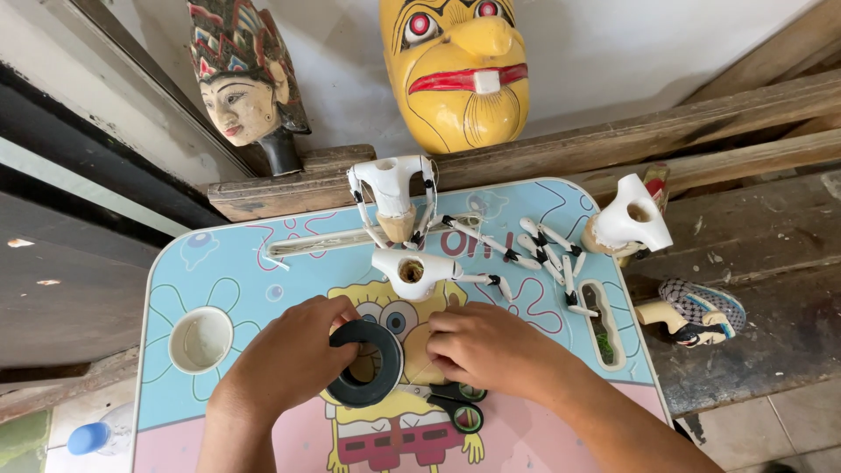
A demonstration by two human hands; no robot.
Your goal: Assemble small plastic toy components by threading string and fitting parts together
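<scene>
Gripping a black tape roll [366, 363] at lower centre, the left hand [293, 359] steadies it upright on the table [534, 438]; the right hand [486, 346], fingers curled, seems to pick at its edge, scissors [457, 405] lying beneath.

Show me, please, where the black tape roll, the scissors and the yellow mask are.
black tape roll [383, 385], head view, on its lower right rim.
scissors [466, 416], head view, on a green-lined handle loop.
yellow mask [455, 105], head view, on its chin.
</scene>
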